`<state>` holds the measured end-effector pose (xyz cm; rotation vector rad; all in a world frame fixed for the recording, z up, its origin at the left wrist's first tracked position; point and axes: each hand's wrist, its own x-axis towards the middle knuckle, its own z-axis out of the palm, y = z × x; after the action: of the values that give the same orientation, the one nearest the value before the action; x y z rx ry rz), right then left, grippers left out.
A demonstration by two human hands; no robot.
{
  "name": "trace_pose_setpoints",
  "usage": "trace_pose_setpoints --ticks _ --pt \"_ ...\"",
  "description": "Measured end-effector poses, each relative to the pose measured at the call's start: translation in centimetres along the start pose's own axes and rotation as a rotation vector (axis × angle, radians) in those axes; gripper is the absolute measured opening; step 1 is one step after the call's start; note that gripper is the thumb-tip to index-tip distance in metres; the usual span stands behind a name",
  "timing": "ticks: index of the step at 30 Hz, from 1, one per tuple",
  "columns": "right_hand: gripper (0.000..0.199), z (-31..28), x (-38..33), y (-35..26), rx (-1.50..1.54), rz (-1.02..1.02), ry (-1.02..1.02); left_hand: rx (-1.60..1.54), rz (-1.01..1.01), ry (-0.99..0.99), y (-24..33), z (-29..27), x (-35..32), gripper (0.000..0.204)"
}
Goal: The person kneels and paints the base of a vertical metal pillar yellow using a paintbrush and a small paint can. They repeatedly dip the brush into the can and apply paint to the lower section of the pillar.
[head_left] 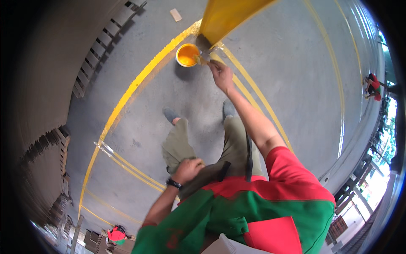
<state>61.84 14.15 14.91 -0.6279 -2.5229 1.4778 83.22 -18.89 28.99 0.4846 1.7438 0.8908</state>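
My right hand [222,76] reaches forward, its fingers closed round the handle of a paintbrush [204,62]. The brush's bristle end is at the right rim of a paint bucket [179,62]. Orange-yellow paint [186,54] shows inside the bucket, which stands upright on the grey floor. Lower down, my left hand [188,170], with a dark band on its wrist, lies against my leg near the knee. Its fingers are curled in, and whether they hold anything is hidden.
A yellow post [226,19] stands on the floor just beyond the bucket. Yellow painted lines [135,82] cross the floor, some edged with shiny tape [111,151]. Pallets [91,59] line the left. Two people crouch farther off, one at the right [373,87], one at the lower left [116,235].
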Motion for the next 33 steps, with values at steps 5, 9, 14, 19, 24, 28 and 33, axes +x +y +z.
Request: trace_pose_setpoints --ticks 5,9,14,19,24,28,33 --pt "0.022 9.7 5.9 5.6 -0.178 -0.11 -0.091 0.086 -0.075 -0.08 -7.7 -9.5 8.0 0.033" --pt "0.023 16.7 10.5 12.8 -0.22 -0.238 -0.154 0.239 0.097 0.276 -13.0 -13.8 17.4 0.035" --pt "0.025 21.6 13.9 19.7 -0.458 -0.249 -0.36 0.148 0.133 0.309 -17.4 -17.4 24.7 0.035" --pt "0.027 23.4 15.1 21.8 -0.441 -0.301 -0.471 0.348 0.177 0.265 -17.7 -20.0 27.0 0.034" --pt "0.027 23.7 16.0 22.7 -0.363 -0.374 -0.473 0.554 0.354 0.43 -18.7 -21.4 27.2 0.037" --pt "0.028 22.1 15.9 21.7 -0.336 -0.428 -0.463 0.565 0.261 0.377 -20.6 -22.4 29.5 0.037" --pt "0.026 16.2 13.8 17.9 -0.271 -0.482 -0.295 0.565 0.191 0.417 -19.3 -22.6 28.7 0.039"
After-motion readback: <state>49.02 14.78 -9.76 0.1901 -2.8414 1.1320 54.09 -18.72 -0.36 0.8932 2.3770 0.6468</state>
